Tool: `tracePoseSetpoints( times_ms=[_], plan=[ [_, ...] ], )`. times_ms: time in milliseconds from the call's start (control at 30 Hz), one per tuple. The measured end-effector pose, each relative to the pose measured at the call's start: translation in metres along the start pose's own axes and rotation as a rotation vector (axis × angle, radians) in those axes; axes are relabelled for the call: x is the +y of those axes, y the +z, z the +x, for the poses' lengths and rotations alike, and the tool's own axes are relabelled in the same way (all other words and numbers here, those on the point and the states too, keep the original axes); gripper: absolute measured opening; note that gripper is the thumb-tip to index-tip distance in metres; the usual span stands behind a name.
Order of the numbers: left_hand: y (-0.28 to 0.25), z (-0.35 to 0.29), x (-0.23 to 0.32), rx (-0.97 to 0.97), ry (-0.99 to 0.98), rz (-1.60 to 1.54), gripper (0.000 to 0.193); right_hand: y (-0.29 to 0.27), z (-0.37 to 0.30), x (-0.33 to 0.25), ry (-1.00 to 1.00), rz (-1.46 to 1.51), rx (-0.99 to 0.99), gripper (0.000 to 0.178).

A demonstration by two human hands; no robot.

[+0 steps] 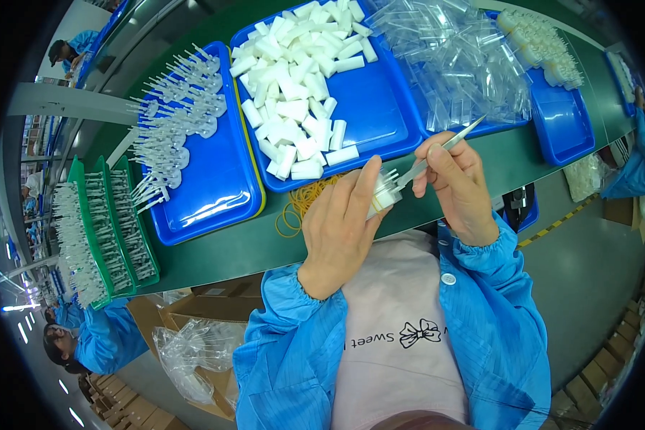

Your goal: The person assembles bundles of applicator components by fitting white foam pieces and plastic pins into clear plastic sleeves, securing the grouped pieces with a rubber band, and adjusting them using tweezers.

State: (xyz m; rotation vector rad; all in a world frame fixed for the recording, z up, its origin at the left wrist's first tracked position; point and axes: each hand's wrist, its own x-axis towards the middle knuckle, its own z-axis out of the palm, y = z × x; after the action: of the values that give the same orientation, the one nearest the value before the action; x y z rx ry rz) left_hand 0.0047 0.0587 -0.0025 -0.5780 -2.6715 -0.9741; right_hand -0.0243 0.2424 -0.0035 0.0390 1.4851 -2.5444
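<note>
My left hand (339, 223) is closed around a small white block (384, 195) with several thin pale pins standing out of its end. A thin yellow band appears to run across that block. My right hand (460, 183) pinches a slim pair of metal tweezers (457, 136). Its pointed end faces up and away to the right, while the broad end lies close beside the pins. Whether it touches them I cannot tell. Yellow rubber bands (294, 212) lie in a loose heap on the green table just left of my left hand.
Beyond my hands stand a blue tray (387, 107) of white foam blocks, a heap of clear plastic pieces (444, 64) and a small blue tray (566, 136). Leftward are a blue tray (208, 208) with white stemmed parts and green racks (125, 265). An open carton (222, 304) stands below the table edge.
</note>
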Motion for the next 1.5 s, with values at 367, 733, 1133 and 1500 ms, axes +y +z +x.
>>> tracePoseSetpoints(
  times_ms=[367, 733, 1133, 1500],
  plan=[
    [0.001, 0.004, 0.003, 0.025, -0.003, 0.071, 0.069, 0.009, -0.003, 0.005, -0.046, -0.103, 0.047, 0.017],
    [0.0, 0.005, 0.0, 0.111, 0.095, 0.144, 0.066, 0.015, -0.006, 0.007, -0.138, -0.173, 0.057, 0.015],
    [0.003, 0.006, -0.002, 0.128, 0.037, 0.02, 0.065, 0.012, -0.004, 0.01, -0.095, -0.034, 0.013, 0.015],
    [0.007, 0.006, -0.011, -0.098, -0.235, -0.653, 0.059, 0.006, -0.001, -0.001, -0.222, -0.254, -0.027, 0.014]
  ],
)
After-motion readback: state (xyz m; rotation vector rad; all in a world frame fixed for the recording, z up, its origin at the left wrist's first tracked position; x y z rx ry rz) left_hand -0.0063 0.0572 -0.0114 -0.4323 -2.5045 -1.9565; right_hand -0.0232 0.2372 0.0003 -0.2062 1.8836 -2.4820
